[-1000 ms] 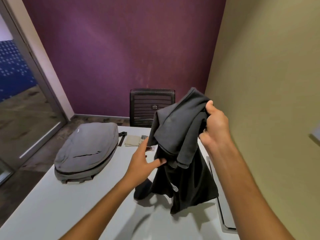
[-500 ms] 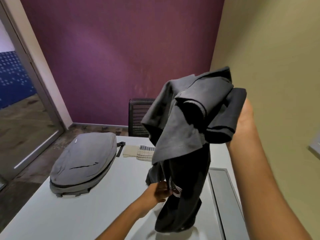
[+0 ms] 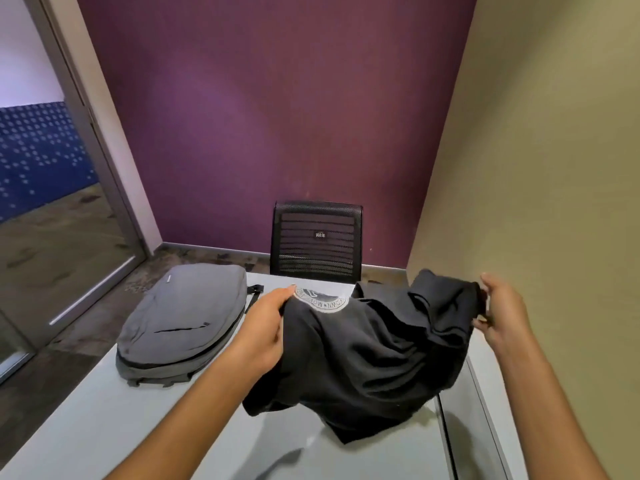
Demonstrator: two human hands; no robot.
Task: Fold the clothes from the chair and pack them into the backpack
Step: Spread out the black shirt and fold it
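Stretching a black T-shirt (image 3: pixel 363 355) between them, the left hand (image 3: pixel 263 337) grips its edge beside the round printed logo (image 3: pixel 320 299) and the right hand (image 3: pixel 504 317) pinches the bunched fabric at three o'clock, above the white table (image 3: pixel 104 427). At nine o'clock lies the closed grey backpack (image 3: pixel 183 320); at twelve, a black mesh chair (image 3: pixel 317 242).

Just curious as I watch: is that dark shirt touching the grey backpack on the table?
Apart. The head view shows the left hand and bare table between the dark shirt and the grey backpack.
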